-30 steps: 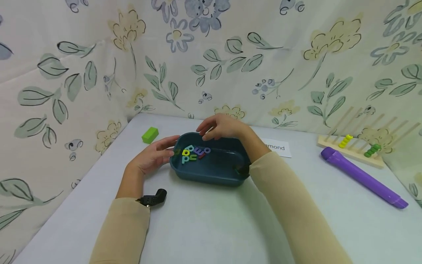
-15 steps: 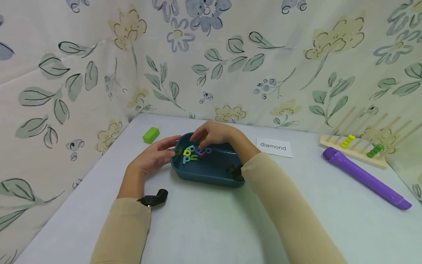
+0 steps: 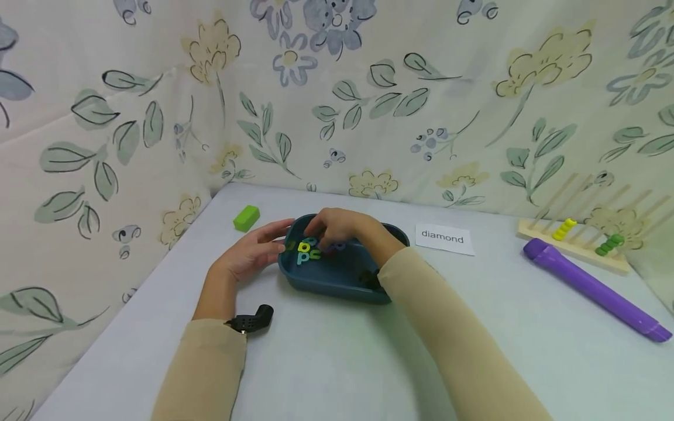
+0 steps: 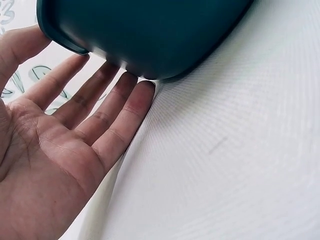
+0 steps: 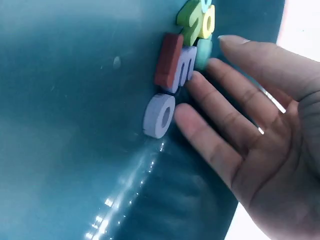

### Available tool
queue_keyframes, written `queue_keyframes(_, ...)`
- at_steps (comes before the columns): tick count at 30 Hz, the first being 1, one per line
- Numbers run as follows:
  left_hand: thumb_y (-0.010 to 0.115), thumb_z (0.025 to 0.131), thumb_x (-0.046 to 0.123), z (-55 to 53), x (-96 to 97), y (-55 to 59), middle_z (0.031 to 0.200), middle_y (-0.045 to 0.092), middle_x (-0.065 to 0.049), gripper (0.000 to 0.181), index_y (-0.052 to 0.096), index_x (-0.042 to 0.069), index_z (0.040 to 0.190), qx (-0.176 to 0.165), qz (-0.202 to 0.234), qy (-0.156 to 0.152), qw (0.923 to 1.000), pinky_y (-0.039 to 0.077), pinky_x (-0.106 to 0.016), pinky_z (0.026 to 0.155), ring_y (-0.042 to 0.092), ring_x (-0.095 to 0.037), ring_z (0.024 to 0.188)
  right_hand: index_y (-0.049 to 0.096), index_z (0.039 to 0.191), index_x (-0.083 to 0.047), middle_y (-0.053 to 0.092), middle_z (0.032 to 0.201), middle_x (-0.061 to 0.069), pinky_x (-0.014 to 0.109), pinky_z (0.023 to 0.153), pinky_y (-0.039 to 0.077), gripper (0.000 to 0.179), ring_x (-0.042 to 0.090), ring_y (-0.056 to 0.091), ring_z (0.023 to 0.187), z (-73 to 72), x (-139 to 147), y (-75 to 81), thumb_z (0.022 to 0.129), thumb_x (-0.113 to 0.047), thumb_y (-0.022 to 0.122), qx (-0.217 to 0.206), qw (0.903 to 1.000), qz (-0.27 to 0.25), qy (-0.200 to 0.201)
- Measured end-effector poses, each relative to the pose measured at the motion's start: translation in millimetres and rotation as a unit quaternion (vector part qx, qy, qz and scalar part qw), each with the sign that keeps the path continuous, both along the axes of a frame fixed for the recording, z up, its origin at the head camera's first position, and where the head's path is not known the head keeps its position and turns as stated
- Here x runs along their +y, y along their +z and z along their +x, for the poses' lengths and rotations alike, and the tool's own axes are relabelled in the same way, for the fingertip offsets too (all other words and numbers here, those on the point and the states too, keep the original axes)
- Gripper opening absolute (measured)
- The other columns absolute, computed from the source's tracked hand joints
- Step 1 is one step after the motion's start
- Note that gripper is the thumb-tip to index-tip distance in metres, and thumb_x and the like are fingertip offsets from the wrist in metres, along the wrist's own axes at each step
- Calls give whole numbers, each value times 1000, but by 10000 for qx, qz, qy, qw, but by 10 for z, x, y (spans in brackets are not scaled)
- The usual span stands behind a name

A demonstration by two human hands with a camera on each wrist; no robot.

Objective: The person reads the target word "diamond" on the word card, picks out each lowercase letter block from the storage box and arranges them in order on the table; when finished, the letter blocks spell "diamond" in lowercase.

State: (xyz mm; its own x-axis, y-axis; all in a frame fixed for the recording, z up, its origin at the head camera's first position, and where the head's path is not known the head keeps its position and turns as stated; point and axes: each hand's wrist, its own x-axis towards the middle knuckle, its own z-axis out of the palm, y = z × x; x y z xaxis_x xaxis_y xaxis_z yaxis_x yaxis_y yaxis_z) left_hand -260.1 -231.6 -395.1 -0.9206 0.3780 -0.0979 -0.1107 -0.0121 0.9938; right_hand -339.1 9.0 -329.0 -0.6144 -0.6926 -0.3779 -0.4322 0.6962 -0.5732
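A dark teal tub (image 3: 332,287) stands on the table with several foam letters lying at its left end. My left hand (image 3: 253,254) rests its fingertips against the tub's left wall, fingers fairly straight, as the left wrist view also shows. Inside the tub, my right hand (image 3: 339,227) reaches down over the letters. In the right wrist view its fingers are extended, close beside a lilac "o" (image 5: 159,116), a lilac "m" (image 5: 183,67) and a teal piece (image 5: 203,54). A red bar (image 5: 168,60), a green letter (image 5: 190,22) and a yellow letter (image 5: 208,22) lie around them. No letter is visibly gripped.
A green block (image 3: 246,218) lies behind the left hand. Right of the tub is a white card (image 3: 444,238) reading "diamond". Further right lie a purple microphone-shaped stick (image 3: 595,287) and a wooden peg rack (image 3: 574,247) with yellow and green beads. A floral cloth (image 3: 368,117) hangs behind.
My right hand has gone from above the tub's back rim down and nearer among the letters. Its forearm has uncovered the card. My left hand keeps its place at the tub.
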Motion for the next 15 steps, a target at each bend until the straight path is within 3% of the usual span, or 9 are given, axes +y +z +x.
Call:
queue_keyframes(7, 58, 100, 3, -4, 26, 13, 168, 32, -7, 65, 39, 16, 160, -61, 69, 44, 9999, 55, -28, 100, 36, -36, 151, 70, 133, -16, 68, 131, 4, 43, 110, 49, 42, 21, 61, 121, 38, -26, 24, 93, -6, 73, 485, 9979, 408, 109)
queue_keyframes(15, 58, 99, 3, 0, 30, 9, 168, 32, -9, 66, 38, 15, 160, -8, 30, 95, 10000, 56, -28, 98, 34, -37, 152, 76, 122, -18, 68, 115, 5, 34, 88, 57, 36, 21, 63, 104, 39, -53, 0, 93, 0, 68, 632, 9958, 650, 135)
